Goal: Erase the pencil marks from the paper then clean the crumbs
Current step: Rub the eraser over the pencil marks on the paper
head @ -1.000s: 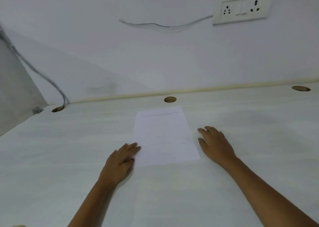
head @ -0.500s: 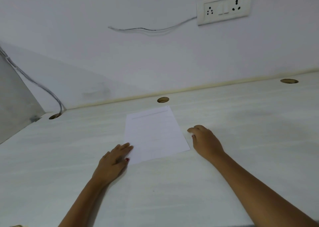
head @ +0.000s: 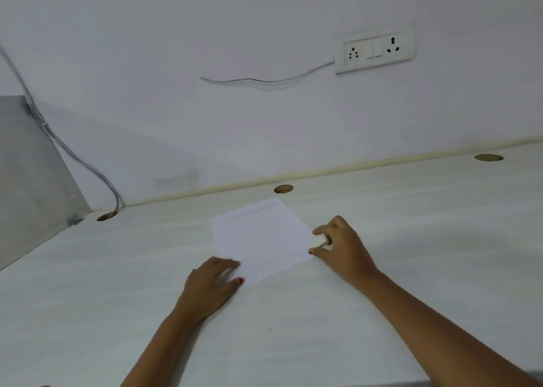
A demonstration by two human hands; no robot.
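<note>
A white sheet of paper (head: pixel 264 236) lies skewed on the pale desk (head: pixel 426 239), its faint pencil lines barely visible. My left hand (head: pixel 210 283) rests flat on the desk with its fingertips on the sheet's near-left corner. My right hand (head: pixel 343 248) sits at the sheet's right edge, fingers curled. Its thumb and fingers pinch a small pale piece that looks like an eraser (head: pixel 324 242), mostly hidden by the fingers. No crumbs can be made out.
The desk meets a white wall at the back, with round cable holes (head: pixel 283 189) (head: pixel 106 216) (head: pixel 489 157) along that edge. A grey cable (head: pixel 88 166) drops into the left hole beside a grey side panel (head: pixel 29 181). A socket plate (head: pixel 373 52) is on the wall.
The paper has turned counter-clockwise under my left hand. My right hand went from lying flat beside the sheet to curled fingers pinching a small pale piece. The view has tilted up.
</note>
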